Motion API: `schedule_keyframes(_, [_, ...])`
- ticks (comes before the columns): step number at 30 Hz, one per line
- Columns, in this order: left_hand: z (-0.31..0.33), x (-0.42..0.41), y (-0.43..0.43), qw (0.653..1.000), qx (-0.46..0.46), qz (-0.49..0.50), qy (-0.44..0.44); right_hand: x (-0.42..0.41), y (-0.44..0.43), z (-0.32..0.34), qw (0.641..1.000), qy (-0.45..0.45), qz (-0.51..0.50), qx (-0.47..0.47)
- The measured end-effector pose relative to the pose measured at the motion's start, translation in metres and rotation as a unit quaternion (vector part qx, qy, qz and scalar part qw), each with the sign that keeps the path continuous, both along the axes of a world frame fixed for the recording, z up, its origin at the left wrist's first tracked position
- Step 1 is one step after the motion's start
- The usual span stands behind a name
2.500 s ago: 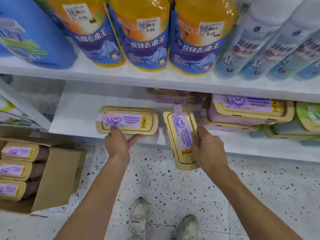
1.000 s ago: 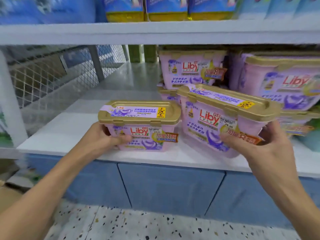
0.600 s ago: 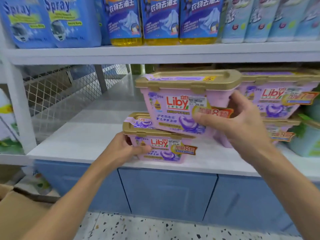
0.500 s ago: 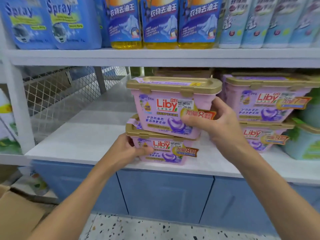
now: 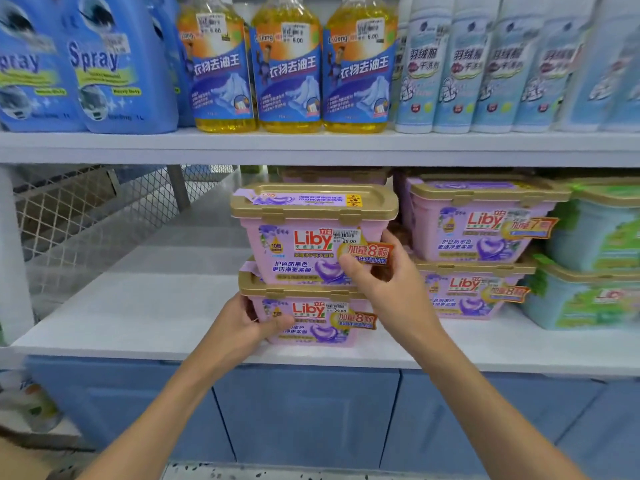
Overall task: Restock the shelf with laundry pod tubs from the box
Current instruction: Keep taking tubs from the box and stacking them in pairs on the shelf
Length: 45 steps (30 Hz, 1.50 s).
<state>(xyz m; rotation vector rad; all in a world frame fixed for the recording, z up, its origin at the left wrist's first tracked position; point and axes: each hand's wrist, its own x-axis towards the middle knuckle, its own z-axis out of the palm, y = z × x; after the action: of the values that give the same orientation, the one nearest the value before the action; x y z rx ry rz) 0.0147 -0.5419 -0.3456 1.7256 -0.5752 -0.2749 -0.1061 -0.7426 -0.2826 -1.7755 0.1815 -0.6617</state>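
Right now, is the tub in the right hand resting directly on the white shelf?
No, the upper tub sits atop the lower tub, which the left hand holds.

A white upper shelf board (image 5: 311,147) runs across the full width. It carries blue plastic spray jugs (image 5: 114,71) at left, yellow bottles with blue labels (image 5: 287,71) in the middle and pale blue-white bottles (image 5: 450,74) at right. Below lies a white lower shelf board (image 5: 138,313), softly glossy under even light. Behind its left part stands white diamond wire mesh (image 5: 86,216) with a grey slanted post (image 5: 178,188). Flat blue panels (image 5: 304,410) close the base above a strip of speckled terrazzo floor (image 5: 277,474).
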Motion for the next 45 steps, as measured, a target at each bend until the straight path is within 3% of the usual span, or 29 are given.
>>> schedule_keyframes(3, [-0.003, 0.000, -0.014, 0.999, -0.032, 0.020, -0.001, -0.011, 0.013, -0.033, 0.998, -0.011, -0.057, -0.002])
schedule_keyframes(7, [-0.005, 0.002, -0.036, 0.997, -0.068, 0.036, 0.012, -0.008, 0.011, -0.057, 0.998, 0.018, -0.056, -0.020])
schedule_keyframes(34, [-0.008, 0.021, -0.068, 0.996, -0.070, 0.041, 0.028, 0.038, -0.034, -0.082, 0.994, 0.024, -0.101, -0.032])
schedule_keyframes(39, [-0.009, 0.018, -0.067, 0.995, -0.046, 0.084, 0.007, 0.036, -0.031, -0.083, 0.992, 0.025, -0.114, -0.041])
schedule_keyframes(45, [-0.001, 0.014, -0.063, 0.989, 0.046, 0.131, -0.050, 0.034, -0.030, -0.082, 0.991, 0.037, -0.115, -0.063])
